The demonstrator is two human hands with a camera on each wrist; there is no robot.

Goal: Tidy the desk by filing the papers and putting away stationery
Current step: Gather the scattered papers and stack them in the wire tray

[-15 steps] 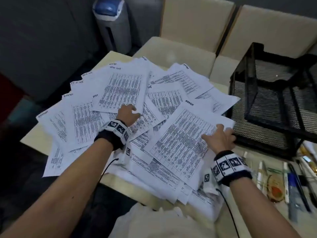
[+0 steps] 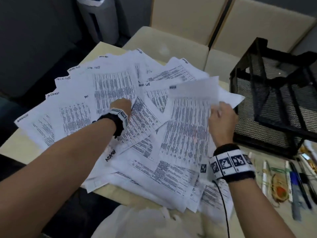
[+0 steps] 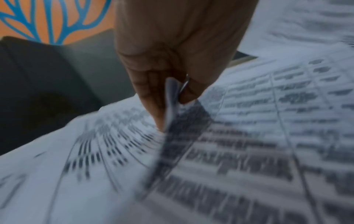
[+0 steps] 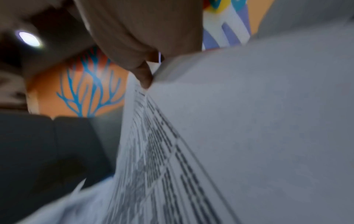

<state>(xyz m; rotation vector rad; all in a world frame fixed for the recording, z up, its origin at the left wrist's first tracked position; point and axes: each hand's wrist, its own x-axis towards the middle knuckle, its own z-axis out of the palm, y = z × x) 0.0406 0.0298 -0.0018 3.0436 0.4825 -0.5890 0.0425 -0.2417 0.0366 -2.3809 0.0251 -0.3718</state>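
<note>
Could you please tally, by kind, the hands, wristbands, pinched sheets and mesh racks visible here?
Bare hands: 2, left hand and right hand
Black-and-white marker wristbands: 2
Printed white paper sheets pinched, one per hand: 2
Black wire-mesh rack: 1
Total: 7

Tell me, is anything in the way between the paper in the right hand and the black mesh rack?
Nothing visible is. The right hand pinches a lifted paper right beside the mesh rack, with only air between them.
</note>
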